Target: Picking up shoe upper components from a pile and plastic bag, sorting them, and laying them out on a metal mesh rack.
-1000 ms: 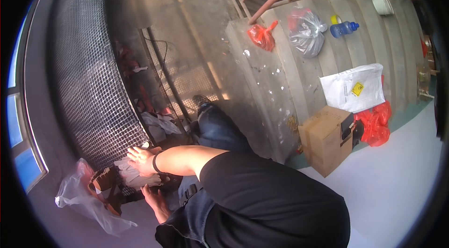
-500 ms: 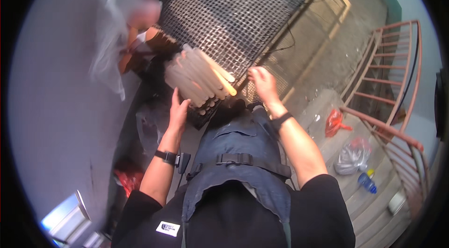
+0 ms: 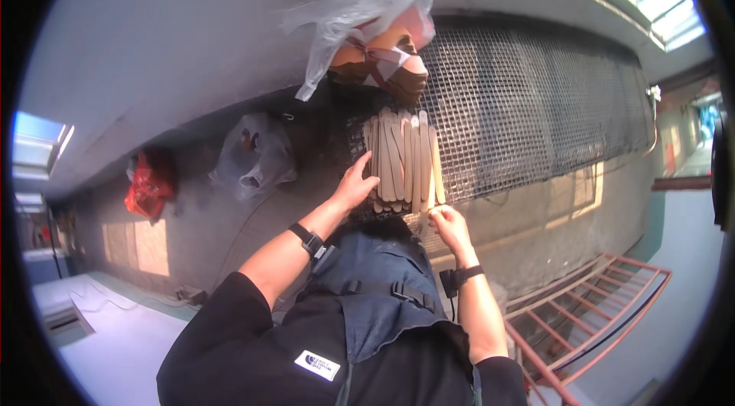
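The right hand (image 3: 450,227) is curled at the near-right corner of the sticks (image 3: 394,161) (any grip cannot be told). At their left the left hand (image 3: 355,185) is held, fingers parted; on the mesh desk (image 3: 528,99), their lower layers are mostly hidden.

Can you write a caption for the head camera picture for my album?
Left hand and right hand at a stack of flat sticks on dark mesh.

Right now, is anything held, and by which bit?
The left hand, open at the left of the sticks, seems to grip nothing. The right hand is at their near right end; whether it pinches one is unclear.
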`<state>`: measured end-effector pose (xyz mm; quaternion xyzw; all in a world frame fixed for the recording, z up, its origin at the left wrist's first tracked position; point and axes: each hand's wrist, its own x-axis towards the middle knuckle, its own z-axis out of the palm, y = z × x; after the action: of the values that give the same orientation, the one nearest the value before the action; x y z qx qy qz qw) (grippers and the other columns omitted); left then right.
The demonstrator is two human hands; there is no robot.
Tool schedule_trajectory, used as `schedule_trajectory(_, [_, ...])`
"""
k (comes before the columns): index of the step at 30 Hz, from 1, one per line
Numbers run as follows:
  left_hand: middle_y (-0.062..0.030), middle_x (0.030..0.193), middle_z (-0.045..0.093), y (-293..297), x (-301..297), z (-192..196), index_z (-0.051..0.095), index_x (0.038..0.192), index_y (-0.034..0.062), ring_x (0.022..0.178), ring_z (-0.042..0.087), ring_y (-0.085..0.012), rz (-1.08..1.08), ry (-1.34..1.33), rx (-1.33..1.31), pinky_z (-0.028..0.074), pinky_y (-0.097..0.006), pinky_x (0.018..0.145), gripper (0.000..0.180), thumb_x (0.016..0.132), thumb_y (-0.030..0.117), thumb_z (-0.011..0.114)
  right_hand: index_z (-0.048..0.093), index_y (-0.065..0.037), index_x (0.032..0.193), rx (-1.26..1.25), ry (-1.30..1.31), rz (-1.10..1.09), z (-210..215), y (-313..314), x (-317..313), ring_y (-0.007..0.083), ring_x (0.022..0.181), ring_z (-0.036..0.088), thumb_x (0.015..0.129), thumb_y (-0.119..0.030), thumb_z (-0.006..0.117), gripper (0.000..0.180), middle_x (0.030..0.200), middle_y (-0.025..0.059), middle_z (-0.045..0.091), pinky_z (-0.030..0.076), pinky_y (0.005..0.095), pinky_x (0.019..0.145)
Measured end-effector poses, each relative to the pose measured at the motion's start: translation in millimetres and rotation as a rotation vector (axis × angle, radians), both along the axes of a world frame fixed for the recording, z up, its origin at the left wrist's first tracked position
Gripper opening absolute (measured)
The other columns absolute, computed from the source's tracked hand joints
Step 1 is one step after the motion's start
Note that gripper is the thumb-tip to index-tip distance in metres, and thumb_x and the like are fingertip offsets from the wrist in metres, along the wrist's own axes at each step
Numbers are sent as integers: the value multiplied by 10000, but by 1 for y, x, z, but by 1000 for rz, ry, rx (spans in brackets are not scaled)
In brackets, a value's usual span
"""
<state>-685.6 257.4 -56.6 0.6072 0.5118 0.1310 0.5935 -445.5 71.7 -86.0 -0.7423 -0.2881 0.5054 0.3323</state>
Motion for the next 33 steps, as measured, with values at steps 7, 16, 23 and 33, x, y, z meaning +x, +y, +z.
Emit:
schedule_trajectory(7, [-207, 1610, 360, -4, -9, -16, 306, 1588, 64, 1493, 347, -277, 100, -183, -24, 330, -379, 1185, 780, 889, 156, 640, 685, -31, 1082, 218, -236, -67, 24, 24, 23, 148, 932, 696, 969, -194, 651, 201, 1003, 57, 717, 540, 273, 781])
schedule_trajectory(16, [-296, 1623, 254, -21, 21, -14, 309, 1587, 90, 1534, 212, -397, 48, 87, 163, 202, -454, 1249, 843, 852, 263, 684, 309, 51, 1539, 190, -757, 402, 12, 99, -8, 518, 1486, 222, 896, -439, 668, 885, 1569, 355, 293, 208, 525, 1231])
schedule_trajectory(23, [-262, 1633, 259, -19, 48, 2, 261, 1605, 90, 1539, 213, -372, 312, 92, 23, 213, -432, 1249, 881, 850, 248, 688, 178, 32, 1583, 199, -266, 649, 50, 134, 9, 482, 1520, 169, 873, -367, 696, 966, 1604, 368, 185, 204, 485, 1246])
schedule_trajectory(33, [-182, 1603, 378, -36, 63, 17, 282, 1598, 85, 1483, 365, -279, 532, 74, 91, 299, -371, 1206, 792, 901, 151, 651, 531, 42, 1403, 181, 252, 669, 21, 176, 101, 233, 1263, 586, 974, -148, 647, 483, 1377, 163, 611, 446, 345, 1091])
